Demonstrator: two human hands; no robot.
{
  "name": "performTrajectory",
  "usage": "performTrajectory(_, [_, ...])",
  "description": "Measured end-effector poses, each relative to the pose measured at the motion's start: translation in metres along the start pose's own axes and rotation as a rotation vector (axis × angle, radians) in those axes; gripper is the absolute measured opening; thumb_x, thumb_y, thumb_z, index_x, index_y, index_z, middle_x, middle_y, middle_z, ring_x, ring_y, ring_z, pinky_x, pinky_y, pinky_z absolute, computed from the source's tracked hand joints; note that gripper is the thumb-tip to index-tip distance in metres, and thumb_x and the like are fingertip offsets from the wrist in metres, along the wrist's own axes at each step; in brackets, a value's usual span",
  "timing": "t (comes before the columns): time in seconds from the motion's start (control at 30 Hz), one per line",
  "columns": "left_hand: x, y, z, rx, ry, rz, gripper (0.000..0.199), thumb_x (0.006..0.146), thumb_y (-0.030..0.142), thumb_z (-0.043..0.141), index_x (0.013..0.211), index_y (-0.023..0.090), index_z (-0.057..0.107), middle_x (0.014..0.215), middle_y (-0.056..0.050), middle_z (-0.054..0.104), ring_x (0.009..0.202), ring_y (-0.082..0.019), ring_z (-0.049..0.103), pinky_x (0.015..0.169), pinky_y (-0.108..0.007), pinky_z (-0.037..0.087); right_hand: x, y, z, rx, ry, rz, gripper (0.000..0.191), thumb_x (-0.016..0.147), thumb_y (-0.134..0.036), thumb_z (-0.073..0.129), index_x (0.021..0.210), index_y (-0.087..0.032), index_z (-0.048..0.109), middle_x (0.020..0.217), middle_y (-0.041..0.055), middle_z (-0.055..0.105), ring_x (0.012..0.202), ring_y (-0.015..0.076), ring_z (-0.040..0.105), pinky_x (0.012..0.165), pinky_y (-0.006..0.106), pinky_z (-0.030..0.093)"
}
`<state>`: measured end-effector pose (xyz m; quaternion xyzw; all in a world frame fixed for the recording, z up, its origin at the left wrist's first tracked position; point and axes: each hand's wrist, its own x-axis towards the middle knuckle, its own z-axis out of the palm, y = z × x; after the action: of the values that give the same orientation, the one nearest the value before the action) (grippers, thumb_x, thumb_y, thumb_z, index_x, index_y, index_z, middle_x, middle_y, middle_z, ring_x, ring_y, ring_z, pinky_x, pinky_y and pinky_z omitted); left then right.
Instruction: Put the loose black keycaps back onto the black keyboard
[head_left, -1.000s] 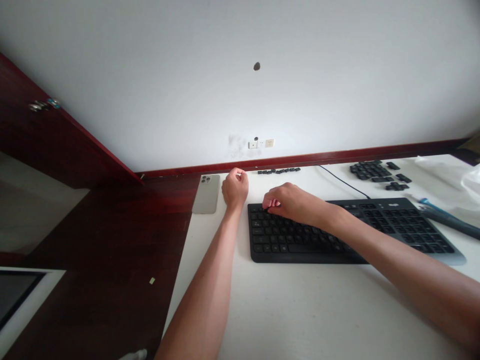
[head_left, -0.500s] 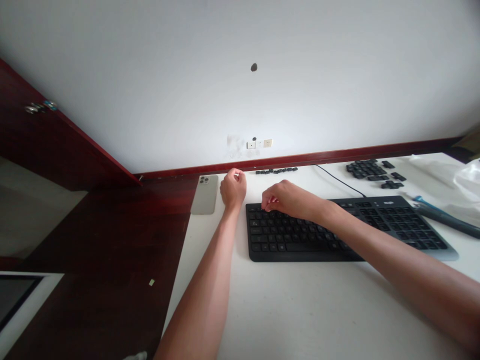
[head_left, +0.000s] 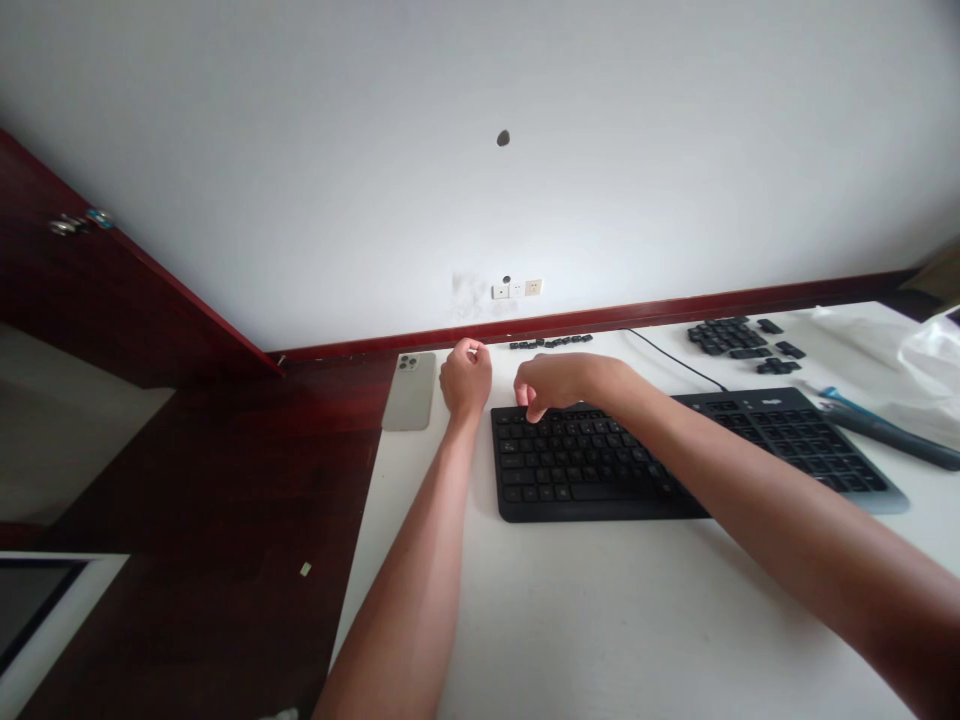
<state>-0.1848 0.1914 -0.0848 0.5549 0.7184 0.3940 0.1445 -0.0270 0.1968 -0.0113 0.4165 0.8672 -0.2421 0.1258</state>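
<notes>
A black keyboard (head_left: 615,505) lies on the white table, with keys filling its left part and bare key positions visible on its right part. Over its top left corner, my right hand (head_left: 559,380) is closed with curled fingers; a fingertip touches the top row of keys. Whatever the fingers may hold is hidden. To the left of the keyboard, my left hand (head_left: 466,378) rests closed on the table, fingers curled towards the thumb; its contents cannot be made out. Behind the hands, a row of small black keycaps (head_left: 551,342) runs along the table's back edge.
A pale phone (head_left: 410,392) lies at the table's left edge. At the back right are a pile of black keycaps (head_left: 720,337), a dark tool with a blue part (head_left: 885,430) and clear plastic wrapping (head_left: 919,365). The keyboard's cable (head_left: 671,358) runs backwards.
My right hand has tilted and its wrist has lifted and shifted left, with the fingers still at the keyboard's top left corner. My left hand stays in place.
</notes>
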Motion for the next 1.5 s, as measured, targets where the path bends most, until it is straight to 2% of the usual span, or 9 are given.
performTrajectory(0.2, [0.000,0.000,0.001,0.015,0.005,0.004,0.018,0.092,0.030,0.052,0.084,0.027,0.067,0.075,-0.001,0.071,0.072,-0.022,0.063,0.067,-0.029,0.039,-0.003,0.004,0.003,0.022,-0.015,-0.015,0.015,0.074,-0.028,0.081,0.089,-0.026,0.080,0.089,0.0030,0.079,0.078,0.0227,0.073,0.062,0.030,0.049])
performTrajectory(0.43, [0.000,-0.002,0.003,0.003,0.017,0.036,0.018,0.092,0.031,0.051,0.082,0.027,0.066,0.073,0.001,0.069,0.069,-0.020,0.061,0.064,-0.028,0.035,-0.016,0.001,0.004,0.007,0.032,-0.033,0.015,0.079,-0.028,0.078,0.093,-0.025,0.081,0.090,0.0055,0.079,0.083,0.0244,0.072,0.070,0.032,0.051])
performTrajectory(0.63, [0.003,-0.003,0.005,0.020,0.029,0.028,0.020,0.092,0.031,0.050,0.079,0.026,0.065,0.070,0.001,0.066,0.068,-0.019,0.060,0.065,-0.027,0.035,-0.040,0.019,-0.016,0.044,0.188,-0.002,0.004,0.078,-0.027,0.077,0.080,-0.025,0.080,0.089,0.0047,0.078,0.082,0.0237,0.071,0.071,0.032,0.051])
performTrajectory(0.73, [0.004,-0.004,0.006,0.029,0.033,0.026,0.019,0.091,0.031,0.051,0.079,0.025,0.065,0.068,0.001,0.065,0.067,-0.019,0.059,0.064,-0.027,0.034,-0.049,0.020,-0.024,0.000,0.139,-0.004,0.009,0.076,-0.025,0.077,0.085,-0.024,0.080,0.093,0.0045,0.077,0.080,0.0218,0.071,0.070,0.031,0.049])
performTrajectory(0.87, [0.004,-0.005,0.008,0.028,0.027,0.024,0.020,0.091,0.031,0.050,0.079,0.025,0.066,0.067,0.002,0.065,0.066,-0.019,0.059,0.063,-0.027,0.034,-0.055,0.003,-0.024,-0.095,0.054,0.003,0.018,0.076,-0.022,0.077,0.094,-0.021,0.080,0.096,0.0059,0.077,0.087,0.0232,0.070,0.070,0.030,0.048])
performTrajectory(1.0, [0.003,-0.005,0.008,0.023,0.023,0.025,0.020,0.091,0.031,0.049,0.081,0.026,0.066,0.067,0.002,0.065,0.066,-0.019,0.059,0.063,-0.027,0.034,-0.055,-0.013,-0.020,-0.118,-0.028,0.074,0.014,0.076,-0.018,0.074,0.089,-0.018,0.081,0.090,0.0078,0.076,0.078,0.0234,0.069,0.063,0.031,0.046])
performTrajectory(1.17, [0.003,-0.006,0.007,0.002,0.022,0.030,0.020,0.092,0.030,0.050,0.079,0.025,0.064,0.068,0.002,0.065,0.065,-0.018,0.059,0.063,-0.027,0.035,-0.053,-0.008,-0.017,-0.123,-0.031,0.077,0.015,0.076,-0.016,0.069,0.084,-0.017,0.080,0.087,0.0089,0.076,0.070,0.0218,0.068,0.060,0.031,0.044])
performTrajectory(1.33, [0.003,-0.005,0.007,0.013,0.030,0.026,0.019,0.091,0.030,0.051,0.078,0.025,0.064,0.067,0.002,0.064,0.065,-0.018,0.059,0.063,-0.027,0.035,-0.060,0.009,-0.028,-0.138,0.058,0.131,0.014,0.079,-0.017,0.067,0.084,-0.020,0.080,0.092,0.0083,0.076,0.074,0.0223,0.067,0.062,0.032,0.046])
performTrajectory(1.5, [0.002,-0.004,0.005,0.000,0.034,0.045,0.018,0.092,0.031,0.053,0.079,0.025,0.064,0.064,0.002,0.062,0.064,-0.018,0.058,0.065,-0.026,0.036,-0.078,0.056,-0.050,-0.019,0.321,0.313,0.015,0.083,-0.024,0.070,0.093,-0.026,0.080,0.101,0.0085,0.075,0.083,0.0264,0.067,0.072,0.039,0.050])
